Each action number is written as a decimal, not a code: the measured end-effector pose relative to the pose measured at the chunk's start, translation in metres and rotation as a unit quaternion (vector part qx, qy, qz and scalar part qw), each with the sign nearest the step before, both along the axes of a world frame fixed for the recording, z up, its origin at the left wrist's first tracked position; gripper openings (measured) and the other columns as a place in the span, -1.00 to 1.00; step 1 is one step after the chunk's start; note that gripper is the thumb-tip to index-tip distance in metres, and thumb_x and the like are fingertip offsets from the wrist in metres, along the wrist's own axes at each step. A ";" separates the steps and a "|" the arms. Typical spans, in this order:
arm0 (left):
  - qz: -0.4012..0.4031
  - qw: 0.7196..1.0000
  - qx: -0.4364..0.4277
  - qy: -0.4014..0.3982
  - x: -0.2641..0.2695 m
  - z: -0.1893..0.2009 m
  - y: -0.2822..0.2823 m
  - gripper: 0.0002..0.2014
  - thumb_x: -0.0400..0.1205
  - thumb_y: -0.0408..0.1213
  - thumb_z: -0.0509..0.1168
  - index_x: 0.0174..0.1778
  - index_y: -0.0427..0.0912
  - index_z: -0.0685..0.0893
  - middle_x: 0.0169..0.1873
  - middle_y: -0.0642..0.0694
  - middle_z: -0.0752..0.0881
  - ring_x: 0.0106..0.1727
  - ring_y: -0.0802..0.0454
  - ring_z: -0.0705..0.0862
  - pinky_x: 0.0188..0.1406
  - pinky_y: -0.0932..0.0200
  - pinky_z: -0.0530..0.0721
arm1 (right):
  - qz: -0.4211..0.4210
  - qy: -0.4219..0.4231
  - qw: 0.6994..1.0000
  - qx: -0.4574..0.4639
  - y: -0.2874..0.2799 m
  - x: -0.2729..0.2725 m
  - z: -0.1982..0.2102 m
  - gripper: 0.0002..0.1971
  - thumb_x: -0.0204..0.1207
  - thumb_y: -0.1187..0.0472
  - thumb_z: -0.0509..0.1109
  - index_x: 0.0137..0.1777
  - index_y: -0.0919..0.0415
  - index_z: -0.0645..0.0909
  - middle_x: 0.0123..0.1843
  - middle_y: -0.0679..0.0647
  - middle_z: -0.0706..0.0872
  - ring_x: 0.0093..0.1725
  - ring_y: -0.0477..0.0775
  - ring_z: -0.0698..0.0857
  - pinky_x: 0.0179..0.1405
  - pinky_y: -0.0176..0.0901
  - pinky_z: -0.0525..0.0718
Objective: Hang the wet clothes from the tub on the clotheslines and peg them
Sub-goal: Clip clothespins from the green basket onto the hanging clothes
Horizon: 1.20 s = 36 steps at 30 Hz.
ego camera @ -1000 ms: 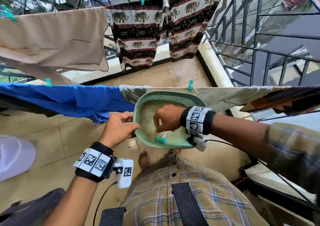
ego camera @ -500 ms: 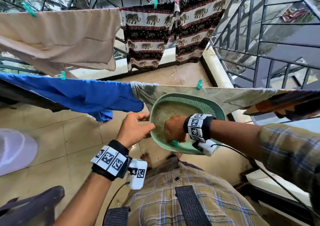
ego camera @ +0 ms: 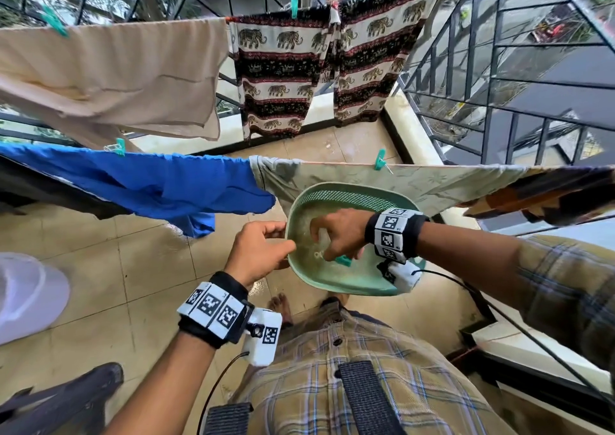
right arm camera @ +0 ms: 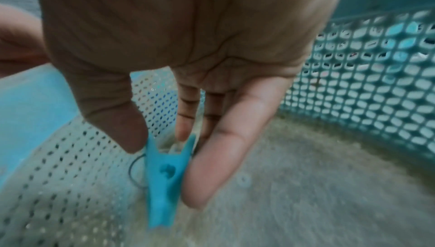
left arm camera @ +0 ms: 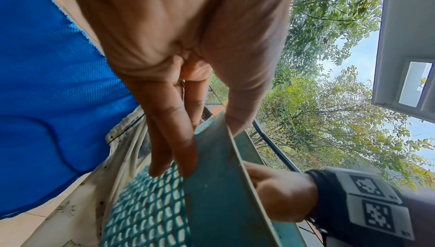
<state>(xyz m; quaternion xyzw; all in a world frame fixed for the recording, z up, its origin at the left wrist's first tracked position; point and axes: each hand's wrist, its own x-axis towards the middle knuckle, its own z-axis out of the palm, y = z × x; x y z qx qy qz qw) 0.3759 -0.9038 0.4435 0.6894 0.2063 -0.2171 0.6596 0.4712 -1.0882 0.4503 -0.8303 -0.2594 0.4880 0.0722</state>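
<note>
On the left side of the balcony, the blue garment (ego camera: 149, 188) hangs pegged on the near clothesline; just beside it the left hand (ego camera: 258, 253) grips the rim of the green basket (ego camera: 336, 283), fingers curled under and thumb on top, holding it higher and closer to the line than a second ago. Inside it (no clothes remain there) the right hand (ego camera: 336, 234) now pinches the teal peg (right arm camera: 166, 178) between thumb and fingers, lifting it off the mesh floor. Further right, the pale printed cloth (ego camera: 432, 181) likely awaits this peg.
</note>
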 end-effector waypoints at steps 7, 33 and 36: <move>-0.007 1.000 -0.004 -0.002 0.003 0.002 0.009 -0.68 0.31 -0.34 0.41 -0.05 -0.05 0.87 -0.06 -0.18 0.84 0.06 -0.26 0.81 -0.06 -0.24 0.82 | -0.018 -0.071 0.996 0.055 0.002 0.004 0.026 -0.85 0.41 0.11 0.38 -0.26 0.06 0.78 -0.47 -0.01 0.77 -0.51 -0.16 0.72 -0.43 -0.33 0.66; -0.129 0.991 0.041 -0.006 0.036 0.020 -0.073 -0.67 0.50 -0.59 0.36 0.05 -0.16 0.83 -0.08 -0.12 0.86 -0.02 -0.18 0.84 -0.06 -0.19 0.83 | -0.223 -0.255 0.929 0.151 -0.135 -0.034 0.069 -0.77 0.30 0.06 0.68 -0.03 -0.08 0.85 -0.17 -0.07 0.85 -0.26 -0.17 0.68 -0.21 -0.26 0.61; -0.144 0.988 0.049 -0.010 0.042 0.025 -0.105 -0.68 0.50 -0.59 0.37 0.01 -0.11 0.83 -0.11 -0.10 0.86 -0.05 -0.17 0.84 -0.06 -0.17 0.83 | -0.238 -0.268 0.920 0.162 -0.177 -0.041 0.069 -0.77 0.31 -0.01 0.67 -0.02 -0.12 0.85 -0.17 -0.06 0.86 -0.23 -0.07 0.75 -0.18 -0.11 0.67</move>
